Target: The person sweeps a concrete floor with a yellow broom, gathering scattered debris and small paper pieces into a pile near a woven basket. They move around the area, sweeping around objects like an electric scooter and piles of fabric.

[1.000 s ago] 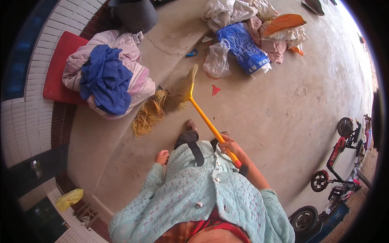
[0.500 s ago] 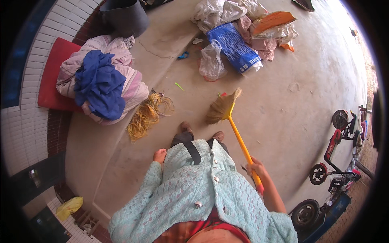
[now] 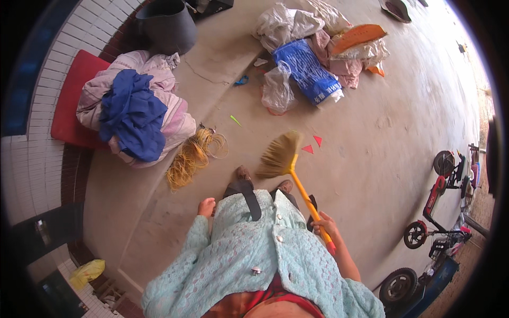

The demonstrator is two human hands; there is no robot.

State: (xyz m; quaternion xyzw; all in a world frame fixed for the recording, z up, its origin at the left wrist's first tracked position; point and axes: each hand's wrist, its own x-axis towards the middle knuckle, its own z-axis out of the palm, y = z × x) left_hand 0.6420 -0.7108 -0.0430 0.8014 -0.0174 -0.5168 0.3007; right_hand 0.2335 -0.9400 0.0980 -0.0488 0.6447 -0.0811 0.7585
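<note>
Grey-brown concrete floor (image 3: 371,175) all around, with a white-tiled wall (image 3: 38,98) along its left edge. Wrapped around a handle near its red end — fingers closed — the right hand (image 3: 326,227), beside the pale turquoise openwork jacket (image 3: 228,249). Held there: a yellow-handled broom (image 3: 299,186) with a wide straw-coloured fan of bristles, slanting forward and leftward, bristle end just ahead of the brown shoes (image 3: 284,185). At the jacket's other side, the bare left hand (image 3: 207,207), fingers curled, nothing visible in it; impossible to tell how tightly closed.

Just beyond the bristles, two small red triangular scraps (image 3: 317,141); farther left, a thin bright green sliver (image 3: 235,120). Toward the floor's left edge, a loose tangle of yellow strands (image 3: 197,156) beside a pink-and-white cloth bundle (image 3: 177,124) topped with crumpled blue fabric (image 3: 132,114).

For good broom work, keep the fan broad and low, make short strokes, and steer clear of shoes and strands.

Hidden: concrete under the bristles, and the right palm. Hard to make out: contact between bristles and floor — likewise the dark shape (image 3: 312,206) behind the handle.
</note>
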